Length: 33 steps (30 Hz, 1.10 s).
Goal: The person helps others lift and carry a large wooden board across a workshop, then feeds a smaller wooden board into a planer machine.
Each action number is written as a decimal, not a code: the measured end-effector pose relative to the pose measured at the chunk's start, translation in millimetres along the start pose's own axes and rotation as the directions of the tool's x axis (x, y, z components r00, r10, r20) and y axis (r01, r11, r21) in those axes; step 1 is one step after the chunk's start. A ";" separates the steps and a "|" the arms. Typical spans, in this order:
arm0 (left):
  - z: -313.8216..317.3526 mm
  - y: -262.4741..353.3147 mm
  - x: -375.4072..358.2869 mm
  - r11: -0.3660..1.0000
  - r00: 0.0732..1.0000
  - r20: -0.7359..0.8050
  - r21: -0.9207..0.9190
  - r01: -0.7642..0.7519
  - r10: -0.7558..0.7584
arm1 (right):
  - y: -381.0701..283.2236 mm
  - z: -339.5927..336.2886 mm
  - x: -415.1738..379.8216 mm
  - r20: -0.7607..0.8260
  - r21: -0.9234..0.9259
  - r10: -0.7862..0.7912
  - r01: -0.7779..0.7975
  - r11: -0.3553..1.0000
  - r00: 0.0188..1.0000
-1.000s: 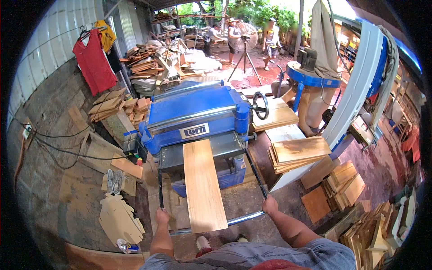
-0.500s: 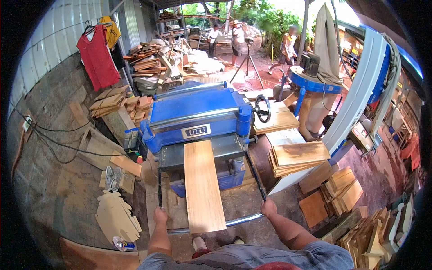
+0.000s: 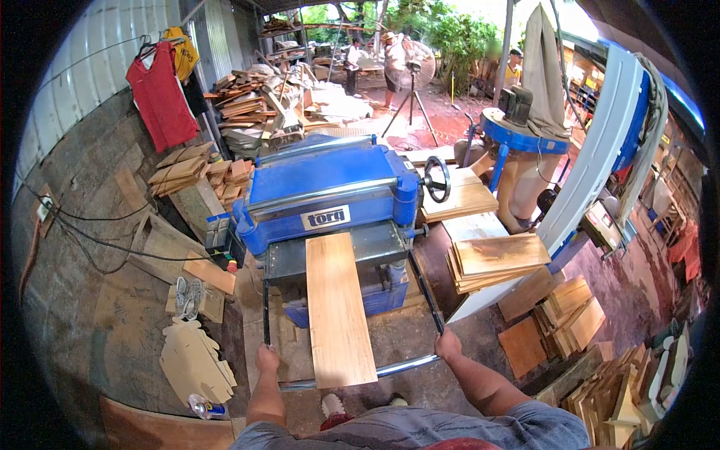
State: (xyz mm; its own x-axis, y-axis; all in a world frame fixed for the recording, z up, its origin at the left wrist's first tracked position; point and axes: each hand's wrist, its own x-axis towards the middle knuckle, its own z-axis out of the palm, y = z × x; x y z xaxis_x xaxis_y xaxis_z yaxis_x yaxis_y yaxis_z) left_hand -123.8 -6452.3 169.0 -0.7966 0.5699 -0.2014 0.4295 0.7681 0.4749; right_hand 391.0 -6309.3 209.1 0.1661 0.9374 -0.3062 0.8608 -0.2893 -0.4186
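Note:
A blue thickness planer (image 3: 322,180) stands in front of me. One long wooden board (image 3: 339,315) lies with its far end on the planer's dark bed (image 3: 285,257) and its near end over a metal roller bar (image 3: 409,367). To the left of the board, my left hand (image 3: 268,358) is closed around the near end of the black support frame's left arm (image 3: 266,311). My right hand (image 3: 448,346) is closed at the end of the frame's right arm (image 3: 426,292). Neither hand touches the board.
Stacked boards (image 3: 499,257) sit on the right, beside the planer's handwheel (image 3: 436,180). More wood offcuts (image 3: 622,397) lie lower right. A blue dust collector (image 3: 525,142) and a stand fan (image 3: 412,71) are behind. Cables (image 3: 127,251) hang at left, above shoes (image 3: 188,298) and cardboard (image 3: 193,360).
My hands and the board stay practically in place. In the background, a person in yellow has moved right, now partly hidden behind the post and dust collector.

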 end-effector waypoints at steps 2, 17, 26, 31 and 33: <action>-1.9 2.9 -1.6 1.000 1.000 -0.010 0.029 -0.009 0.010 | 0.2 0.0 0.0 0.006 0.014 0.007 -0.007 1.000 1.000; -9.2 11.9 -12.8 0.993 0.995 -0.083 0.108 -0.047 0.057 | 3.8 2.6 -1.0 -0.026 0.024 -0.022 0.022 0.999 0.999; 4.3 -3.4 5.6 0.998 0.998 -0.010 0.020 -0.063 0.064 | 6.4 1.8 -1.1 -0.035 0.042 -0.067 0.069 0.997 0.997; -6.9 -1.2 -9.0 0.977 0.978 -0.051 0.089 -0.195 0.200 | 6.0 -3.0 -2.7 -0.015 0.074 -0.017 0.018 0.997 1.000; -2.5 -4.2 1.3 0.975 0.978 -0.034 0.084 -0.203 0.207 | 10.3 4.1 0.1 -0.002 0.103 -0.004 0.005 0.995 1.000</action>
State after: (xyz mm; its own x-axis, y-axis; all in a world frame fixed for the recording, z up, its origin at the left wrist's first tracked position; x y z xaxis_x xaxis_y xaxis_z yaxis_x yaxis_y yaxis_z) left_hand -127.6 -6455.5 168.9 -0.7047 0.7061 -0.0694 0.6167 0.6581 0.4320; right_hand 397.9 -6313.0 201.2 0.1632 0.9390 -0.3028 0.8077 -0.3034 -0.5056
